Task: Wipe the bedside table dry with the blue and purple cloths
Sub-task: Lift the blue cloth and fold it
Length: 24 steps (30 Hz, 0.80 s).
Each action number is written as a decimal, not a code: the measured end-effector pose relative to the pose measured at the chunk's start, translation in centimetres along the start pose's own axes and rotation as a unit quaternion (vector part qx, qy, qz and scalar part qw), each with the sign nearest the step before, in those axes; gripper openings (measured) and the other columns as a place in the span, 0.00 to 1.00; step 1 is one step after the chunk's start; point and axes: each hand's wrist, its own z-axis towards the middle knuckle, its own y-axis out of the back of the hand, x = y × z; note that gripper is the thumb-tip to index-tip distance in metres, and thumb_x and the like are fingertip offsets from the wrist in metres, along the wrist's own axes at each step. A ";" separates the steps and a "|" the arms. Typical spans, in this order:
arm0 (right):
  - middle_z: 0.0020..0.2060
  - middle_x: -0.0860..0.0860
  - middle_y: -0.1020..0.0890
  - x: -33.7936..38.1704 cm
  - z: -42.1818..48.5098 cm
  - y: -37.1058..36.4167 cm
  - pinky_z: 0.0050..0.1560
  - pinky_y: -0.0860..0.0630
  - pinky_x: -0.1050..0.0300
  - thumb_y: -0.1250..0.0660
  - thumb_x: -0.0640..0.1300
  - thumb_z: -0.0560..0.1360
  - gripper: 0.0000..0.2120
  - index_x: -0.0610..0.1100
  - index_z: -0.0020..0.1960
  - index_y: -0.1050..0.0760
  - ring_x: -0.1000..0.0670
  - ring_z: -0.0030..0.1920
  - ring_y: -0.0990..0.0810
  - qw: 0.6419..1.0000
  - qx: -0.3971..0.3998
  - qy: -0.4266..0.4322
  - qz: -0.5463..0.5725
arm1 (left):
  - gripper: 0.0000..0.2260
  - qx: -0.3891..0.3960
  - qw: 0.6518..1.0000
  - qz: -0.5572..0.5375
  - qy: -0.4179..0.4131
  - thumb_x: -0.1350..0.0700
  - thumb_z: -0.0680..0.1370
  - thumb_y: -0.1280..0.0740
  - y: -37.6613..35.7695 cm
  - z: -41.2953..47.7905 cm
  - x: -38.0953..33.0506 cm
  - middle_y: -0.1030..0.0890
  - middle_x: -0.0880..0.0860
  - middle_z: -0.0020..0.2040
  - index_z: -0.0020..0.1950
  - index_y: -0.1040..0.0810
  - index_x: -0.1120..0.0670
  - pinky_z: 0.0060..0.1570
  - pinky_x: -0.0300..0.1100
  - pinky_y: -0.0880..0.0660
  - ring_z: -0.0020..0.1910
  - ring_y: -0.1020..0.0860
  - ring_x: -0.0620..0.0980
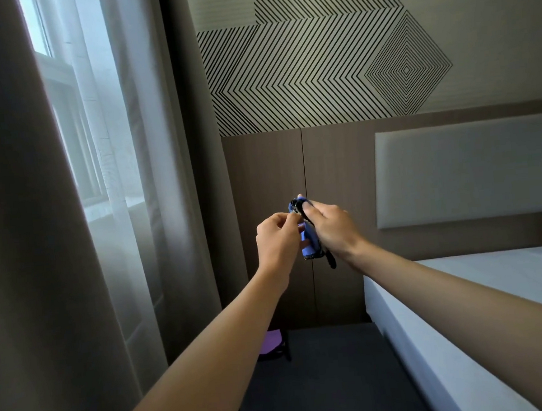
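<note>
Both my hands are raised in front of the wooden wall panel, and between them hangs the bunched blue cloth [309, 246] with a dark edge. My right hand [330, 230] is closed around its upper part. My left hand [277, 240] pinches its edge with thumb and fingertips. Far below, the purple cloth [270, 341] lies on the dark bedside table [327, 363], partly hidden behind my left forearm.
A bed with a white mattress [466, 319] fills the lower right, with a grey padded headboard [468, 170] above it. Brown curtains [24, 257] and a sheer curtain over a window stand at the left. The wall behind carries a striped pattern.
</note>
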 end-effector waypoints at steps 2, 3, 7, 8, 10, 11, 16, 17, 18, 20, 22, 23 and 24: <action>0.49 0.49 0.16 0.2 -0.2 0.0 0.49 0.21 0.62 0.43 0.50 0.84 0.17 0.49 0.68 0.23 0.50 0.50 0.18 1.000 0.003 0.005 0.015 | 0.10 0.002 1.000 -0.015 0.006 0.56 0.82 0.38 0.0 0.0 -0.1 0.16 0.58 0.48 0.50 0.19 0.59 0.47 0.52 0.16 0.50 0.16 0.53; 0.49 0.49 0.15 0.2 -0.2 -0.1 0.51 0.19 0.56 0.43 0.50 0.84 0.17 0.49 0.67 0.22 0.50 0.49 0.17 1.000 0.003 0.006 0.023 | 0.11 0.004 1.000 -0.020 0.005 0.55 0.83 0.38 0.1 0.0 -0.2 0.16 0.58 0.48 0.51 0.19 0.59 0.47 0.53 0.16 0.50 0.16 0.53; 0.49 0.45 0.14 0.0 -0.2 -0.2 0.47 0.17 0.40 0.42 0.52 0.83 0.16 0.51 0.65 0.20 0.43 0.47 0.14 0.998 0.025 -0.015 0.063 | 0.11 0.016 1.000 -0.017 0.000 0.54 0.84 0.39 0.2 -0.1 -0.4 0.17 0.58 0.50 0.51 0.21 0.60 0.43 0.50 0.16 0.51 0.16 0.51; 0.49 0.45 0.14 -0.1 -0.2 -0.1 0.46 0.16 0.41 0.42 0.52 0.83 0.16 0.51 0.65 0.21 0.42 0.47 0.14 0.997 0.032 -0.018 0.068 | 0.11 0.022 1.000 -0.019 0.000 0.55 0.84 0.39 0.3 -0.2 -0.5 0.17 0.58 0.51 0.52 0.22 0.61 0.41 0.49 0.16 0.52 0.16 0.51; 0.51 0.45 0.14 -0.1 -0.2 0.2 0.46 0.16 0.47 0.42 0.51 0.84 0.16 0.51 0.66 0.21 0.45 0.50 0.15 0.997 0.042 -0.009 0.058 | 0.10 0.036 0.999 -0.001 -0.011 0.56 0.84 0.39 0.7 -0.1 -0.5 0.17 0.57 0.51 0.53 0.22 0.61 0.41 0.50 0.16 0.53 0.16 0.51; 0.53 0.47 0.15 -0.1 -0.2 0.3 0.48 0.17 0.53 0.42 0.50 0.84 0.16 0.51 0.66 0.21 0.47 0.52 0.15 0.998 0.046 -0.004 0.051 | 0.08 0.038 0.998 0.027 -0.030 0.57 0.83 0.38 0.8 0.0 -0.4 0.17 0.56 0.50 0.52 0.22 0.59 0.43 0.52 0.16 0.52 0.16 0.51; 0.57 0.52 0.16 -0.4 -0.2 0.8 0.66 0.26 0.48 0.42 0.53 0.83 0.16 0.52 0.65 0.21 0.52 0.60 0.19 0.996 0.082 -0.007 0.032 | 0.05 0.011 0.991 0.100 -0.093 0.59 0.81 0.35 1.1 0.2 0.0 0.16 0.55 0.45 0.50 0.20 0.57 0.46 0.57 0.17 0.47 0.15 0.50; 0.57 0.54 0.15 -0.5 0.0 0.9 0.67 0.26 0.47 0.42 0.55 0.82 0.16 0.54 0.63 0.20 0.53 0.60 0.19 0.996 0.081 -0.011 0.042 | 0.05 0.010 0.991 0.096 -0.091 0.59 0.81 0.35 1.1 0.2 0.0 0.16 0.55 0.45 0.49 0.20 0.57 0.46 0.57 0.17 0.47 0.15 0.50; 0.56 0.55 0.15 -0.6 0.2 0.9 0.67 0.27 0.46 0.42 0.56 0.81 0.15 0.56 0.61 0.20 0.53 0.60 0.19 0.995 0.079 -0.013 0.056 | 0.06 0.012 0.992 0.092 -0.085 0.59 0.82 0.36 1.1 0.2 0.1 0.16 0.55 0.46 0.49 0.20 0.56 0.46 0.57 0.17 0.48 0.15 0.49; 0.56 0.55 0.15 -0.5 0.3 1.0 0.68 0.27 0.46 0.41 0.59 0.80 0.14 0.61 0.59 0.20 0.53 0.60 0.19 0.995 0.084 -0.012 0.061 | 0.06 0.015 0.993 0.087 -0.076 0.59 0.82 0.37 1.1 0.2 0.1 0.16 0.54 0.47 0.50 0.20 0.56 0.46 0.56 0.17 0.49 0.15 0.48; 0.58 0.54 0.16 -0.3 0.4 0.8 0.67 0.26 0.46 0.41 0.60 0.79 0.18 0.58 0.64 0.21 0.53 0.60 0.19 0.994 0.089 -0.008 0.057 | 0.06 0.005 0.992 0.091 -0.082 0.58 0.82 0.36 1.1 0.2 -0.1 0.16 0.54 0.46 0.51 0.19 0.56 0.47 0.55 0.17 0.49 0.15 0.49; 0.58 0.53 0.16 -0.2 0.3 0.8 0.67 0.26 0.46 0.41 0.59 0.80 0.19 0.55 0.66 0.23 0.52 0.61 0.19 0.995 0.088 -0.006 0.049 | 0.07 0.001 0.993 0.087 -0.082 0.58 0.82 0.37 1.2 0.2 -0.2 0.16 0.54 0.46 0.51 0.19 0.57 0.46 0.55 0.16 0.48 0.15 0.50; 0.59 0.53 0.16 -0.2 0.3 0.8 0.67 0.26 0.46 0.42 0.58 0.81 0.20 0.53 0.68 0.24 0.52 0.61 0.20 0.995 0.090 -0.001 0.039 | 0.09 0.001 0.994 0.080 -0.076 0.58 0.82 0.38 1.1 0.0 -0.4 0.16 0.55 0.45 0.50 0.19 0.58 0.44 0.53 0.16 0.48 0.15 0.50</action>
